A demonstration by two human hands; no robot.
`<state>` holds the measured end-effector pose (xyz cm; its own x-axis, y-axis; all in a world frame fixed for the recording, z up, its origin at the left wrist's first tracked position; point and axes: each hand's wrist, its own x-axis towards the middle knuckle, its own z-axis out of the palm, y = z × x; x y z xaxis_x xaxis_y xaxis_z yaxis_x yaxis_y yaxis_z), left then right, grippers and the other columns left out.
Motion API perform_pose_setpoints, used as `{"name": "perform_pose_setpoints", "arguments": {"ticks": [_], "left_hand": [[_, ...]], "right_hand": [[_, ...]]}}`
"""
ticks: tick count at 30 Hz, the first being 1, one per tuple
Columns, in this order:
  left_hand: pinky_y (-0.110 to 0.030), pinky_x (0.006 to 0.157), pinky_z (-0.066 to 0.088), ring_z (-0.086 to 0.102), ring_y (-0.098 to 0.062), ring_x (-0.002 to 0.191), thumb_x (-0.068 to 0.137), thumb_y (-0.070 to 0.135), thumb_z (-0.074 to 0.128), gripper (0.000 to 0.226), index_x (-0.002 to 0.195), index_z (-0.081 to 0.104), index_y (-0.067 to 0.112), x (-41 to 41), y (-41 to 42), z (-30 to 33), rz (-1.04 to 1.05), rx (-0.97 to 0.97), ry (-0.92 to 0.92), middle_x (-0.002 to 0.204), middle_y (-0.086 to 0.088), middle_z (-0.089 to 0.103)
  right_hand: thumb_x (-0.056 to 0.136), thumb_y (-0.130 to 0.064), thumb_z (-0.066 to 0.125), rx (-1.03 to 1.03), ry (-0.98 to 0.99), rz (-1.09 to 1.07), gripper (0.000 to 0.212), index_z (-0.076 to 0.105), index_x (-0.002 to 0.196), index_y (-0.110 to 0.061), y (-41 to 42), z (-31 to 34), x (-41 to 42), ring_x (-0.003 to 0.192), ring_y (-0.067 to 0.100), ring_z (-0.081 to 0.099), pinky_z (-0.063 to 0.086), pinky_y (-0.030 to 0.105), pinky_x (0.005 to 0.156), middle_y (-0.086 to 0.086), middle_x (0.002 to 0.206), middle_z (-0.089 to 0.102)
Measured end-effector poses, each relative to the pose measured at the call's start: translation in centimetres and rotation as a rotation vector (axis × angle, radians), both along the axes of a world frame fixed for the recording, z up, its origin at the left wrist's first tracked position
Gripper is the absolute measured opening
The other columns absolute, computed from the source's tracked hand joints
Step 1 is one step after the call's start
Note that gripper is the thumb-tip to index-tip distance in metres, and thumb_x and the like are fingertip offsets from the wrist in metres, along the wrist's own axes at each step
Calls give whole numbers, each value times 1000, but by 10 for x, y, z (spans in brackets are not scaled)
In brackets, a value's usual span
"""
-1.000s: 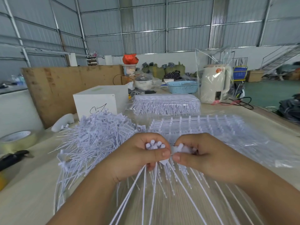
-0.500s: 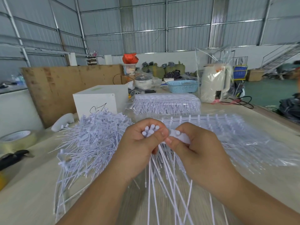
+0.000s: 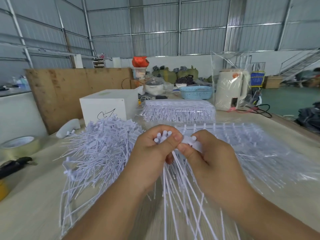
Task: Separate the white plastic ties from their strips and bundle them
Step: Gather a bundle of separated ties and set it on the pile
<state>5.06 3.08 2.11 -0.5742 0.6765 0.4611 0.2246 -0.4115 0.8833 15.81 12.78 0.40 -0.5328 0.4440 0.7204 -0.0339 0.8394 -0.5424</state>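
Observation:
My left hand (image 3: 152, 151) grips a bunch of white plastic ties (image 3: 162, 135) by their heads, and their thin tails (image 3: 181, 191) hang down toward me. My right hand (image 3: 204, 155) pinches a strip of ties (image 3: 192, 142) right beside that bunch, thumb against thumb. A big loose heap of separated ties (image 3: 102, 146) lies on the table to the left. Uncut strips in clear plastic (image 3: 251, 146) spread out behind and to the right of my hands. A wrapped pack of tie strips (image 3: 178, 110) sits farther back.
A white box (image 3: 107, 106), a tape roll (image 3: 19, 146) and a black tool (image 3: 13, 166) lie at the left. A blue basket (image 3: 196, 92) and a bagged white kettle (image 3: 231, 90) stand at the back right. A wooden board (image 3: 69, 90) leans behind the box.
Both hands have risen from close to the table to above it, carrying the ties up. The right hand's strip now shows more clearly beside the left hand's bunch.

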Motion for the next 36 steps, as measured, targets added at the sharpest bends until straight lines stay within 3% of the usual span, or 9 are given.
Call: {"name": "perform_pose_setpoints", "arguments": {"ticks": [4, 7, 9, 14, 22, 26, 29, 33, 36], "left_hand": [[-19, 42, 41, 43, -9, 44, 69, 26, 70, 4, 65, 72, 25, -7, -5, 1, -131, -110, -13, 58, 7, 57], [-21, 44, 42, 44, -11, 45, 72, 22, 79, 10, 66, 72, 25, -12, -8, 2, -206, -186, 4, 58, 6, 56], [-22, 44, 41, 44, -11, 46, 75, 19, 77, 12, 66, 72, 25, -13, -9, 2, -231, -199, -20, 58, 5, 56], [-22, 47, 43, 44, -9, 47, 71, 25, 69, 5, 66, 71, 25, -5, 1, -2, -135, -78, -76, 59, 8, 53], [-17, 42, 40, 44, -9, 40, 80, 20, 69, 15, 66, 71, 24, -5, 7, -9, 154, -6, -153, 54, 9, 54], [-19, 45, 43, 46, -10, 48, 75, 24, 72, 4, 71, 72, 25, -6, 2, -9, -18, -126, 41, 63, 7, 59], [-18, 45, 42, 47, -7, 51, 78, 16, 75, 13, 78, 74, 29, -3, 3, -9, -122, -171, 97, 70, 9, 64], [-18, 47, 42, 52, -5, 53, 73, 18, 69, 16, 82, 76, 29, -8, -5, -4, -276, -273, 126, 70, 7, 64], [-21, 50, 45, 53, -6, 53, 74, 12, 64, 19, 80, 76, 27, -11, -11, -1, -390, -364, 144, 69, 5, 64]], "right_hand": [[91, -43, 59, -201, -180, 326, 34, 50, 70, -17, 20, 4, 11, 46, 5, 33, 28, 23, 46, -9, 49, 39], [88, -45, 52, -190, -329, 394, 34, 54, 72, -14, 30, 8, 18, 53, 14, 43, 36, 38, 53, 3, 58, 48], [89, -42, 53, -172, -323, 405, 32, 56, 75, -14, 31, 11, 18, 53, 11, 44, 35, 33, 52, 0, 58, 49], [96, -23, 57, -115, -173, 275, 26, 54, 73, -11, 24, 10, 14, 47, 4, 36, 27, 18, 47, -12, 52, 41], [97, -28, 53, -143, 109, -106, 38, 40, 64, -16, 34, 23, 17, 44, 5, 35, 30, 16, 44, -11, 51, 43], [89, -46, 52, -131, -147, 205, 31, 59, 82, -17, 33, 19, 22, 51, 6, 40, 35, 26, 51, -5, 56, 45], [95, -39, 54, -129, -331, 412, 19, 55, 112, -33, 30, 10, 17, 47, 5, 40, 32, 24, 48, -8, 55, 48], [94, -35, 59, -179, -451, 469, 53, 37, 141, -28, 39, 8, 18, 64, 1, 58, 42, 15, 65, -26, 76, 64], [85, -43, 63, -173, -478, 515, 64, 29, 138, -49, 35, 8, 18, 66, 2, 58, 42, 14, 65, -7, 73, 64]]}}
